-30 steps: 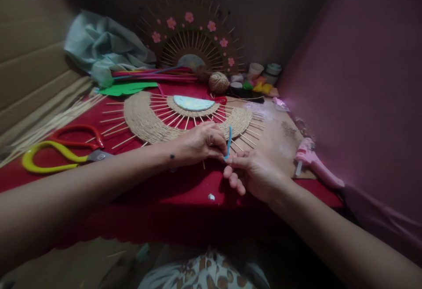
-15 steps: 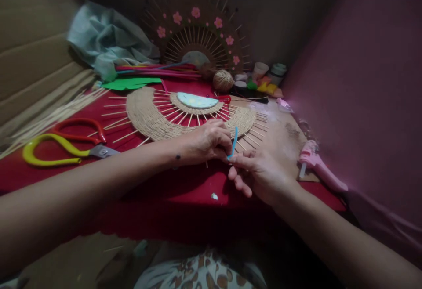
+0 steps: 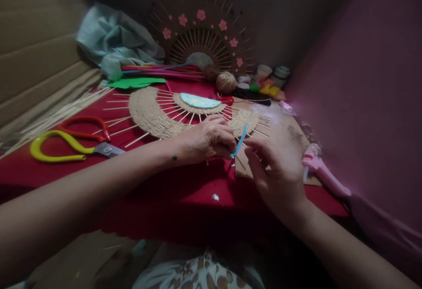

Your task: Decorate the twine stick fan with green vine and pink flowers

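A short, bent piece of blue pipe cleaner (image 3: 241, 139) sticks up from the pinched fingertips of my left hand (image 3: 214, 139). My right hand (image 3: 280, 170) is just right of it, thumb and forefinger slightly parted and apart from the blue piece. Beneath and behind my left hand lies a half-round fan (image 3: 145, 113) of thin sticks woven with tan twine, with a pale blue half-disc (image 3: 200, 100) at its centre. My left hand hides part of the fan's lower edge.
Scissors (image 3: 108, 149) with red and yellow handles lie left, partly behind my forearm. A pink glue gun (image 3: 321, 168) rests right, by the cardboard (image 3: 280, 126). Behind are a twine ball (image 3: 226, 82), coloured pipe cleaners (image 3: 161, 73), green sheets (image 3: 136, 82) and a flowered fan (image 3: 201, 15).
My right hand has let go of the blue pipe cleaner's lower end and drawn back a little to the right. My left hand keeps hold. The view has shifted slightly.
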A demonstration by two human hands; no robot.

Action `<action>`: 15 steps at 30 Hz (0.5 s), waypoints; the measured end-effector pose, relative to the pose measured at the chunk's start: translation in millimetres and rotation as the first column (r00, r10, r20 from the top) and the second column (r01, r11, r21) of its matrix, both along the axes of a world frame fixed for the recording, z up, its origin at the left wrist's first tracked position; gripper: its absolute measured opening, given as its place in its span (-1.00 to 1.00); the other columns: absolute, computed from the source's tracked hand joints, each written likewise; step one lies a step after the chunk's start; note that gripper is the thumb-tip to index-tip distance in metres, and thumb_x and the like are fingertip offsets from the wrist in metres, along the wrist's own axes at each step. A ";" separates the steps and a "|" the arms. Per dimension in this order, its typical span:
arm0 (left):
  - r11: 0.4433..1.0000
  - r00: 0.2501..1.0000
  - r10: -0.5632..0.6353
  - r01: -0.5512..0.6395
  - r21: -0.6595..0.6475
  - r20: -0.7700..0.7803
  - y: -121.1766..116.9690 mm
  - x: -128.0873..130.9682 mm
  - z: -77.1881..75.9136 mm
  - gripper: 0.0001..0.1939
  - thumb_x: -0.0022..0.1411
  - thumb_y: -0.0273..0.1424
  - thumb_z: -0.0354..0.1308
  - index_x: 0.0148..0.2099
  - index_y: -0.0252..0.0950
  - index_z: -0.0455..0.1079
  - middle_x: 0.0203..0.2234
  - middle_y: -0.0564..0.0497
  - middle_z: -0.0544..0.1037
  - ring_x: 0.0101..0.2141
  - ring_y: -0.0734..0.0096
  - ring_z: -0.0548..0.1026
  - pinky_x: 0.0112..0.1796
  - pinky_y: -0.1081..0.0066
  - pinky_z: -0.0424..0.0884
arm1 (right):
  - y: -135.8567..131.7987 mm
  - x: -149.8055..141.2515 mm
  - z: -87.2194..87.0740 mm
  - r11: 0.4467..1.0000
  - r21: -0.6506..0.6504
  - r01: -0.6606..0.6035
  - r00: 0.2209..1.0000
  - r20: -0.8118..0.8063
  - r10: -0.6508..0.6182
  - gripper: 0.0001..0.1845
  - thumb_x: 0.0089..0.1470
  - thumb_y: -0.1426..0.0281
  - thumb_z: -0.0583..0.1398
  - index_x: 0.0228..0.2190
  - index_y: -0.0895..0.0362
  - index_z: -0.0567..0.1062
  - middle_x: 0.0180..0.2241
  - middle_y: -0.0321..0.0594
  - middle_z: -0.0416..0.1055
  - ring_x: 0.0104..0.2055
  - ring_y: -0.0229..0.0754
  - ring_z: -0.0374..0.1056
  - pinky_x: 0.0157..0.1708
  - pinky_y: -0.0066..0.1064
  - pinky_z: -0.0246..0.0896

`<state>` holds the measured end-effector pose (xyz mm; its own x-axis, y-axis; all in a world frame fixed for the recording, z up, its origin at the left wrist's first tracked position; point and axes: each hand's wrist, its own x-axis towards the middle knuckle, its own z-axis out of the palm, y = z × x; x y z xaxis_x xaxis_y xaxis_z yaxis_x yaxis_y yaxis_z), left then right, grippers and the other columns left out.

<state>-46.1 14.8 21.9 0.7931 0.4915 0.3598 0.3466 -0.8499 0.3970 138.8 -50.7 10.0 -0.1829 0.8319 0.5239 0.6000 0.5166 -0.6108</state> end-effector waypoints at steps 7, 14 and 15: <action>0.997 0.997 0.043 -0.038 -0.074 0.064 -4.9 -0.5 1.7 -0.90 0.18 -0.46 0.16 -0.39 -0.25 0.45 -0.43 0.10 0.52 -0.29 0.47 0.43 0.11 0.25 0.04 | 16.6 4.3 -1.9 0.913 0.359 -0.191 0.936 0.347 0.060 -0.82 0.14 0.58 0.05 -0.36 0.14 0.43 -0.19 -0.03 0.46 -0.13 -0.14 0.39 -0.16 -0.30 0.33; 0.995 0.984 0.074 -0.062 -0.078 0.160 -5.1 1.6 0.8 -0.92 0.18 -0.49 0.16 -0.38 -0.28 0.45 -0.48 0.09 0.48 -0.33 0.48 0.43 0.07 0.27 0.17 | 18.3 9.0 0.3 0.911 0.358 -0.202 0.930 0.361 0.064 -0.87 0.12 0.54 0.11 -0.39 0.17 0.45 -0.49 -0.21 0.48 -0.43 -0.24 0.39 -0.39 -0.44 0.27; 0.995 0.983 0.075 -0.063 -0.076 0.168 -5.0 2.1 0.6 -0.91 0.18 -0.50 0.15 -0.38 -0.29 0.44 -0.48 0.09 0.48 -0.35 0.48 0.43 0.06 0.28 0.19 | 17.3 8.6 -0.3 0.905 0.381 -0.187 0.932 0.361 0.040 -0.85 0.12 0.55 0.11 -0.40 0.17 0.47 -0.49 -0.19 0.49 -0.43 -0.23 0.40 -0.38 -0.43 0.27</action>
<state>-44.1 9.8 22.5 0.6863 0.5719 0.4493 0.3261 -0.7942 0.5128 147.4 -33.4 9.6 -0.4890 0.5245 0.6970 0.6529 0.7500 -0.1064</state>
